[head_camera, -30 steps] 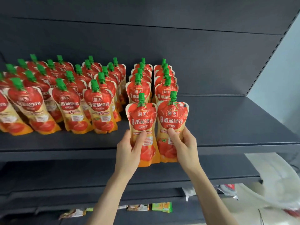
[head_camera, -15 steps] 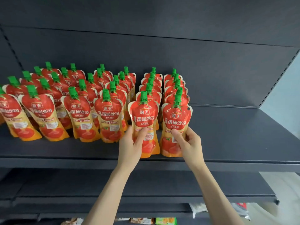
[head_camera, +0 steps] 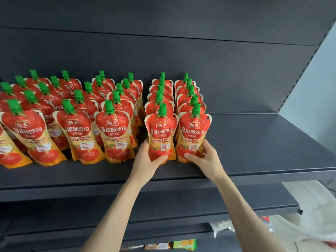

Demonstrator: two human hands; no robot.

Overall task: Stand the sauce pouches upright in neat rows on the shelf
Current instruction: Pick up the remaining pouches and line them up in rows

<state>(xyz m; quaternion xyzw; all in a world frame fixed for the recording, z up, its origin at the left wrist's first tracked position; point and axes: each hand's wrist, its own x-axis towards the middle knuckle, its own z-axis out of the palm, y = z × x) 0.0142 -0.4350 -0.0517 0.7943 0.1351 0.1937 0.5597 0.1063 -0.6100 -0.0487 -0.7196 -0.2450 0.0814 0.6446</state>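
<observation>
Gripping one front pouch (head_camera: 161,131) low at seven o'clock with left hand (head_camera: 148,160), its neighbour (head_camera: 193,132) at five with right hand (head_camera: 205,159), to set both upright, squared with rows (head_camera: 161,99) behind.

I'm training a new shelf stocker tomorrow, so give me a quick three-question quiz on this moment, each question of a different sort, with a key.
1. True or false: the left hand grips the front pouch of the second row from the right.
2. The caps on the pouches are: A) red, B) green, C) white.
3. Fill in: the front pouch of the rightmost row is gripped by the ____ hand.
Key: 1 true; 2 B; 3 the right hand.
</observation>
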